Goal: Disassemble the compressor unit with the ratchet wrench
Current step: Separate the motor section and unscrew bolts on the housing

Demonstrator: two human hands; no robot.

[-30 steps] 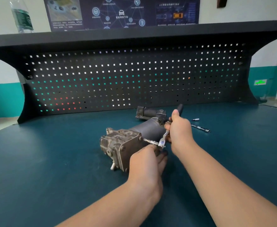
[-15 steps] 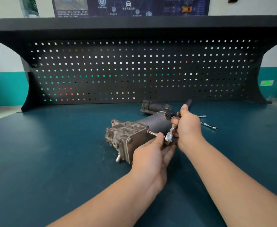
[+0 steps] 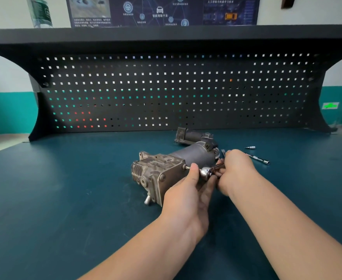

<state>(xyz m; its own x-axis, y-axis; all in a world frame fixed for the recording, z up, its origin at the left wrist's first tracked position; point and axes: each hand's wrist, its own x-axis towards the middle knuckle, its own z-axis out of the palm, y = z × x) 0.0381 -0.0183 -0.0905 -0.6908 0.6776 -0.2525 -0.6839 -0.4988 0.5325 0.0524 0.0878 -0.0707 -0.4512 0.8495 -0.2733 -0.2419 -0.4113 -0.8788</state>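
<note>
Ratchet wrench worked on a bolt at the compressor's end plate.
The right hand (image 3: 234, 170) gripped the ratchet wrench (image 3: 206, 172) handle; the left hand (image 3: 188, 190) pinched its extension against the compressor unit (image 3: 166, 170) on the bench (image 3: 65, 199). Loosening looked underway; next probably another swing, socket kept seated. No containers were visible.

The dark teal bench top (image 3: 65, 188) carries the compressor unit (image 3: 162, 170), a bit (image 3: 250, 147) and an extension bar (image 3: 260, 159).

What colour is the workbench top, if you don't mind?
Dark teal workbench top, clearest in the head view.
</note>
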